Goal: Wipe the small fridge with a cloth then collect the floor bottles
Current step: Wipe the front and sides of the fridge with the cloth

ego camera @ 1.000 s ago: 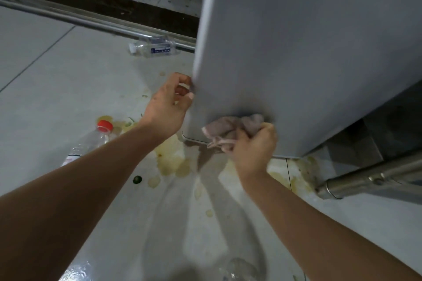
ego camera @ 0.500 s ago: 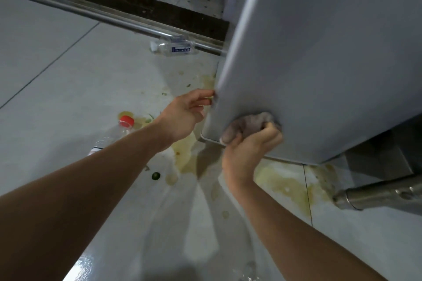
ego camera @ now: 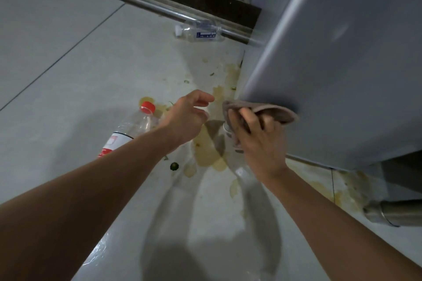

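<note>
stained tile floor. rt hand gripped cloth at fridge lower corner; lt hand loosely spread, empty. bottles on floor. best: press flat, wipe along edge.

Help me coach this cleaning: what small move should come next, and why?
Probably sweep the cloth along the fridge panel's bottom edge. The right hand holds it at that lower corner, while the left hand is off the fridge, open. Both bottles, red-capped and clear, can wait.
</note>
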A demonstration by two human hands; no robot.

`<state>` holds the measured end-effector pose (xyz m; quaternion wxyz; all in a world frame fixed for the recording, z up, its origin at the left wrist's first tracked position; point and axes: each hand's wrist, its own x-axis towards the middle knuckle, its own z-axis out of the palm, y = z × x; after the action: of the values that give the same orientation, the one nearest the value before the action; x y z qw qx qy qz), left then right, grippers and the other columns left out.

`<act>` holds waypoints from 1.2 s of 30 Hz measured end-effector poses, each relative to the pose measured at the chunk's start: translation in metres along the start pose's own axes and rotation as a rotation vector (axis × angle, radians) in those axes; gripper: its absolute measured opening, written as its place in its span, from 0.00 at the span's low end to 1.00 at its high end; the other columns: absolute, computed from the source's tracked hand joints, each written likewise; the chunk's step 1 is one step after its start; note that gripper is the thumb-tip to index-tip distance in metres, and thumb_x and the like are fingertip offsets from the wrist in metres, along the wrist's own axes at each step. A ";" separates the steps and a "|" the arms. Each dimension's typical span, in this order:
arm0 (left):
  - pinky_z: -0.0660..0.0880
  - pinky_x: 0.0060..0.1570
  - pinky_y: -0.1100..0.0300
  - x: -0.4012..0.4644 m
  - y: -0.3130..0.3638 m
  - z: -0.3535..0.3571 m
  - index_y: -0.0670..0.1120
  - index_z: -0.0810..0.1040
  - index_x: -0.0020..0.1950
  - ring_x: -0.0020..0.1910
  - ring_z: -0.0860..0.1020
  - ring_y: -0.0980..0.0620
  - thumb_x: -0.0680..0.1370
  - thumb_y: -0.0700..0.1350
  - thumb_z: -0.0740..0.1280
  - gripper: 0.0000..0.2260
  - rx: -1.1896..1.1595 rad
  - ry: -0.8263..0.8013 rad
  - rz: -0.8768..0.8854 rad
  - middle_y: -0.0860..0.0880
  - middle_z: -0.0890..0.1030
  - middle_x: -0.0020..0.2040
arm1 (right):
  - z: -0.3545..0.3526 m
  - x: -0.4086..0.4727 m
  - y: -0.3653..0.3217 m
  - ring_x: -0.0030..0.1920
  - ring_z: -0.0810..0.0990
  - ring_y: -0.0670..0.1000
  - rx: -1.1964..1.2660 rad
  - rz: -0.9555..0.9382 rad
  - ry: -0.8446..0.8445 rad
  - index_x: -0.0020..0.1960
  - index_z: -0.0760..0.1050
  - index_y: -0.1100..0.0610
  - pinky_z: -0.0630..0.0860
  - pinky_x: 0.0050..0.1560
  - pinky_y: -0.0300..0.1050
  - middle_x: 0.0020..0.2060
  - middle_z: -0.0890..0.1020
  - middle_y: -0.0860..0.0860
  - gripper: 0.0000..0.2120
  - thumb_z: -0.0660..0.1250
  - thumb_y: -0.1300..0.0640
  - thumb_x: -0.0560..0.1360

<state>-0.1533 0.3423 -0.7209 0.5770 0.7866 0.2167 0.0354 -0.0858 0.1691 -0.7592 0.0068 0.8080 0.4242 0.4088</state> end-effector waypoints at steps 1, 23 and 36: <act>0.72 0.43 0.65 0.001 0.000 0.001 0.53 0.75 0.57 0.51 0.77 0.56 0.77 0.36 0.62 0.14 -0.002 0.010 0.000 0.53 0.77 0.58 | 0.003 -0.001 -0.001 0.44 0.67 0.55 -0.023 -0.049 -0.063 0.60 0.79 0.51 0.71 0.35 0.47 0.59 0.70 0.50 0.17 0.67 0.60 0.73; 0.76 0.55 0.55 0.001 0.023 0.032 0.51 0.71 0.63 0.54 0.77 0.52 0.76 0.35 0.63 0.17 0.124 -0.005 0.071 0.51 0.77 0.57 | -0.022 -0.085 0.091 0.46 0.79 0.58 -0.103 -0.331 -0.648 0.55 0.81 0.59 0.78 0.42 0.51 0.52 0.82 0.54 0.27 0.79 0.60 0.56; 0.67 0.42 0.60 0.020 0.031 0.050 0.51 0.69 0.46 0.38 0.73 0.55 0.75 0.46 0.67 0.07 0.304 0.145 0.134 0.60 0.73 0.37 | -0.006 -0.036 0.049 0.66 0.72 0.50 -0.115 -0.532 -0.630 0.71 0.67 0.54 0.74 0.57 0.48 0.69 0.70 0.47 0.34 0.42 0.65 0.69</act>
<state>-0.1109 0.2974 -0.7123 0.4305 0.8730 0.2075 0.0971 -0.0673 0.1106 -0.7610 0.2864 0.7542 0.5719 0.1487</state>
